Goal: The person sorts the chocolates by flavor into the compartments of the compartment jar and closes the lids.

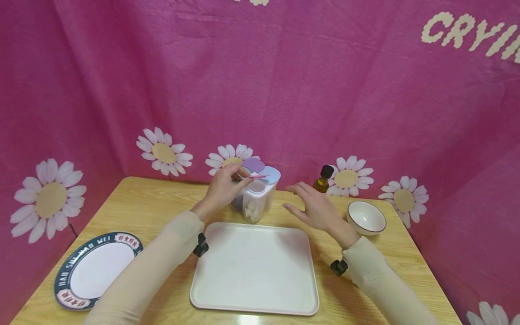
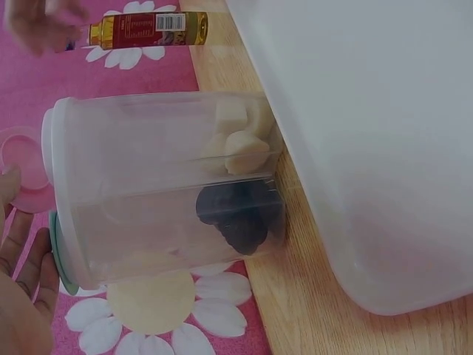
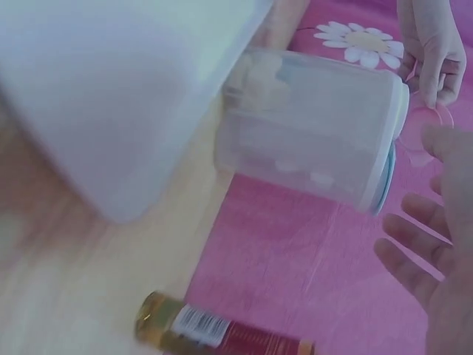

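Note:
My left hand (image 1: 224, 184) pinches a round pink lid (image 2: 26, 174) by its edge, above a clear divided storage container (image 1: 253, 206). The front compartment has no lid on it, and pale chunks (image 2: 244, 144) lie at its bottom. Dark pieces (image 2: 236, 214) fill the base of the neighbouring compartment, under a green lid (image 2: 63, 255). A purple lid (image 1: 253, 164) and a light blue lid (image 1: 272, 174) cover other compartments. To the right of the container, my right hand (image 1: 314, 207) hovers with fingers spread and relaxed, holding nothing.
A white tray (image 1: 256, 271) lies in front of the container. On the left is a plate with a dark patterned rim (image 1: 67, 271). A dark-capped bottle (image 1: 322, 180) stands behind my right hand, and a white bowl (image 1: 366, 217) sits at the right.

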Motion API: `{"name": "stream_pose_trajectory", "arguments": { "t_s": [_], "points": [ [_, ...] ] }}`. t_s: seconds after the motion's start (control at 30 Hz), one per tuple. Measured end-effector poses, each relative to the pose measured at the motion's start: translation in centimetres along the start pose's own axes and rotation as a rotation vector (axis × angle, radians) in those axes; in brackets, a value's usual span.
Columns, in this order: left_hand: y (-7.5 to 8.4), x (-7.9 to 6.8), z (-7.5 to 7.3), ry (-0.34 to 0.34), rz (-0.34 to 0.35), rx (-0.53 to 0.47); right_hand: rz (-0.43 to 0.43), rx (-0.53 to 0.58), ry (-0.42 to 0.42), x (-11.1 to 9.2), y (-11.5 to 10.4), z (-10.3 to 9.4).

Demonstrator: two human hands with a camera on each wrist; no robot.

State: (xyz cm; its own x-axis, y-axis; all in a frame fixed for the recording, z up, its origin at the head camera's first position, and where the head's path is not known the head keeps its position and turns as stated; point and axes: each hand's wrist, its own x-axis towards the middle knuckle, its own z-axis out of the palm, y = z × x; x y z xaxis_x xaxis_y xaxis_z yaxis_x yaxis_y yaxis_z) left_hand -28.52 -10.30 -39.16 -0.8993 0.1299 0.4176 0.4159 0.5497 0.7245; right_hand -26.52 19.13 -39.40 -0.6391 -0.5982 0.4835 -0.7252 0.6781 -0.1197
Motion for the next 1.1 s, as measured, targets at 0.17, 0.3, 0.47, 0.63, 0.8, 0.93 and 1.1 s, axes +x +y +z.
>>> {"name": "stream_pose_trajectory", "arguments": {
  "t_s": [0.17,0.3,0.47,0.63,0.8,0.93,1.1],
  "points": [
    [0.0,-0.1,0.0,0.008,0.02,0.006,-0.063,0.013,0.071,3.1,-0.6,0.8],
    [-0.1,-0.2,-0.1,0.008,0.021,0.006,-0.08,0.007,0.096,5.2,-1.0,1.5],
    [0.0,-0.1,-0.1,0.005,0.058,0.011,-0.078,0.022,0.094,6.9,-1.4,2.0],
    [0.1,-0.2,0.0,0.003,0.076,0.016,-0.108,0.043,0.082,7.6,-1.7,2.3],
    [0.1,-0.5,0.0,-0.011,0.089,0.032,-0.14,0.027,0.091,7.3,-1.8,2.5],
    [0.1,-1.0,-0.1,-0.033,0.12,0.071,-0.181,0.015,0.105,6.8,-1.9,2.5],
    [-0.2,-1.7,0.1,-0.051,0.209,0.12,-0.223,0.005,0.116,6.2,-2.0,2.9]
  ]
}}
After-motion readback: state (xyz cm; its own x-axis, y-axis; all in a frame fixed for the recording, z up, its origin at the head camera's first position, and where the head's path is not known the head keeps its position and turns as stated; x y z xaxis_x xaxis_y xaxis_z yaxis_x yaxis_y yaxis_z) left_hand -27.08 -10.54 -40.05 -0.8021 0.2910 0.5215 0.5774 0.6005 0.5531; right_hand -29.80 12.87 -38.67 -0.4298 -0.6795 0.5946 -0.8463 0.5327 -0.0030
